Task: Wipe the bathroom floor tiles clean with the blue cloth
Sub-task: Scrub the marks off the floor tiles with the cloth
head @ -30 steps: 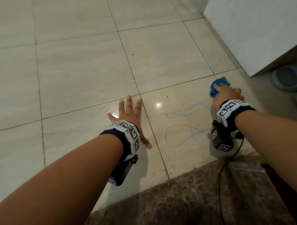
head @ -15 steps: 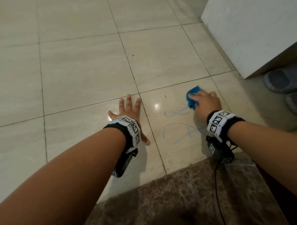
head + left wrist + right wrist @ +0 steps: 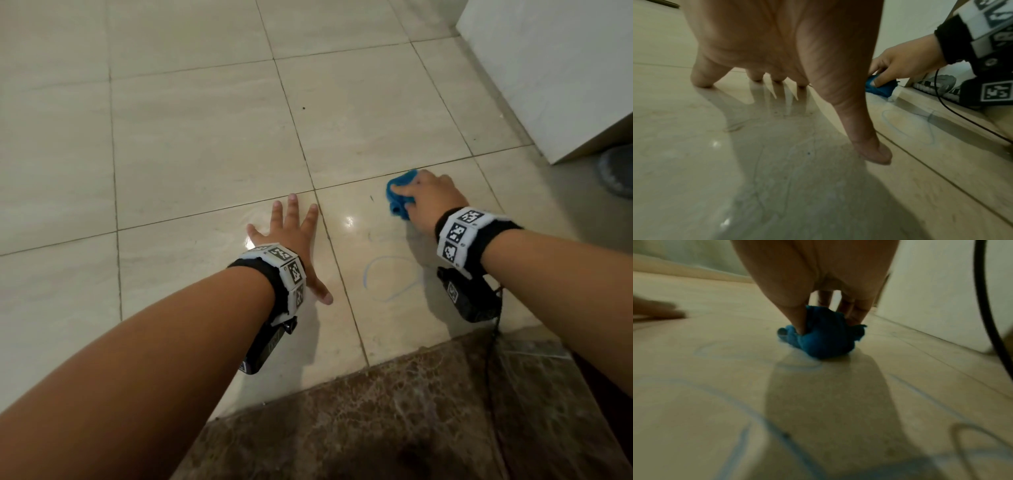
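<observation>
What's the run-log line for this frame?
step: wiping | right hand: grips blue cloth on tile | left hand: flat on floor | blue scribble: partly left

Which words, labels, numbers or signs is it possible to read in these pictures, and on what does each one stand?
No readable words or numbers.
Left wristband: black-and-white square code markers only, no letters.
Right wristband: the same kind of markers, no letters.
Camera unit under the left wrist: a faint mark, too small and dark to read.
Blue lines on the floor tile: loops and scribbles, not letters.
Blue cloth: no label visible.
</observation>
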A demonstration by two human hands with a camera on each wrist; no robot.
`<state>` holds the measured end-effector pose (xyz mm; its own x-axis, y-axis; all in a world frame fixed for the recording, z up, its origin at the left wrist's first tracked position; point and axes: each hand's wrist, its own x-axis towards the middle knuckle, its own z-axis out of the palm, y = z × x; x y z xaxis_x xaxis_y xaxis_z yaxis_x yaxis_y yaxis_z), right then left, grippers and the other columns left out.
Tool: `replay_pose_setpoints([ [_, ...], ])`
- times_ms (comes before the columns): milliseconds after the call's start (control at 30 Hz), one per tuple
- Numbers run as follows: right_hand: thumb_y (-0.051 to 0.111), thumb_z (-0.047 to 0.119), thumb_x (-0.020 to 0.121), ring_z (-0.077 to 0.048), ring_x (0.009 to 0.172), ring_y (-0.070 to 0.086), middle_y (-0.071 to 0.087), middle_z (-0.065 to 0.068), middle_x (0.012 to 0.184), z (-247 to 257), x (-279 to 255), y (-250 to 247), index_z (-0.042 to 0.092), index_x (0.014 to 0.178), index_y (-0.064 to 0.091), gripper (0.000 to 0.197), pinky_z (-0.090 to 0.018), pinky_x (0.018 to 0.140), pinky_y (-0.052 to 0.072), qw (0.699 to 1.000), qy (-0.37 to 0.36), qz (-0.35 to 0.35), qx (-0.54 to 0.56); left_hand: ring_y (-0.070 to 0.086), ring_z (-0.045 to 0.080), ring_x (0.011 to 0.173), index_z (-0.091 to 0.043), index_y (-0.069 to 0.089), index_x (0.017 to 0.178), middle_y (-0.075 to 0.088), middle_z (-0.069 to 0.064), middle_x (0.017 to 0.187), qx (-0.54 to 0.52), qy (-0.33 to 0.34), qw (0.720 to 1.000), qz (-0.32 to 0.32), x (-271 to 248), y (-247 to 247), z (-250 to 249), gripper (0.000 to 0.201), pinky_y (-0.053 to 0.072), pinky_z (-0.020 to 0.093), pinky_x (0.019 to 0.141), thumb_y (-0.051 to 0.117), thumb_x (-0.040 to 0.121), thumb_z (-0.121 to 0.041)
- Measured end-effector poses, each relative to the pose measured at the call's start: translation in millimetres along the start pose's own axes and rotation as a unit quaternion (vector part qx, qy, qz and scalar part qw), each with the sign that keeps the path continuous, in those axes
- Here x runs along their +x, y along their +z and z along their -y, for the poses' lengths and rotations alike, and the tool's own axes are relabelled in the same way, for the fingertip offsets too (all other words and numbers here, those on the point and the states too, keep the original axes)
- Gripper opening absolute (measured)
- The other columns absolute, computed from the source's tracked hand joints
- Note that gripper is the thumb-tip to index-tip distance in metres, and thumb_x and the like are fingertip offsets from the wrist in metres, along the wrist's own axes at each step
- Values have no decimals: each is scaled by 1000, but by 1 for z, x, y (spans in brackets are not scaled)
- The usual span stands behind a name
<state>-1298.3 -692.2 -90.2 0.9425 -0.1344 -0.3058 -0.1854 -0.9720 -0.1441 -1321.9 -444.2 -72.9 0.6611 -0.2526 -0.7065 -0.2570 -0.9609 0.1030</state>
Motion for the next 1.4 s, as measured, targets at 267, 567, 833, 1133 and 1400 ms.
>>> replay_pose_setpoints([
  [267, 43, 27, 92, -28, 108, 40, 47, -2, 125, 29, -38, 21, 34, 132, 52, 41, -30, 89, 34, 978, -208, -13, -17, -28, 30, 143, -30, -28, 146, -39, 3, 152, -4, -1, 1000, -4, 0, -1, -2, 158, 3, 71, 110, 85, 43, -66],
  [567, 53, 34, 89, -16, 91, 45, 45, -2, 106, 30, -47, 23, 26, 119, 61, 33, -31, 83, 41, 983, -161, 37, 83, -28, 29, 143, -31, -29, 146, -40, 3, 151, -1, -4, 1000, -2, 0, -2, -2, 157, 4, 71, 110, 85, 44, -67],
  [833, 48, 29, 93, -26, 112, 34, 35, -7, 123, 24, -42, 7, 30, 137, 44, 45, -34, 99, 34, 998, -62, 24, 16, -29, 29, 143, -32, -29, 146, -40, 2, 151, 0, -3, 1000, -4, 1, -1, -2, 157, 4, 71, 109, 85, 43, -67],
  [1133, 56, 40, 88, -23, 87, 51, 45, -8, 108, 19, -35, 13, 18, 116, 50, 36, -33, 75, 44, 997, 10, 0, 82, -29, 29, 142, -26, -28, 148, -38, 6, 152, 3, 25, 999, -33, -9, 4, -3, 151, -3, 64, 113, 82, 52, -67],
  [1400, 56, 30, 90, -28, 105, 48, 45, -8, 116, 24, -70, 20, 31, 129, 55, 39, -35, 89, 41, 979, -200, 36, -17, -28, 28, 143, -21, -29, 147, -38, 7, 152, 63, 76, 995, -17, -17, 27, -7, 150, -6, 58, 114, 77, 54, -72],
])
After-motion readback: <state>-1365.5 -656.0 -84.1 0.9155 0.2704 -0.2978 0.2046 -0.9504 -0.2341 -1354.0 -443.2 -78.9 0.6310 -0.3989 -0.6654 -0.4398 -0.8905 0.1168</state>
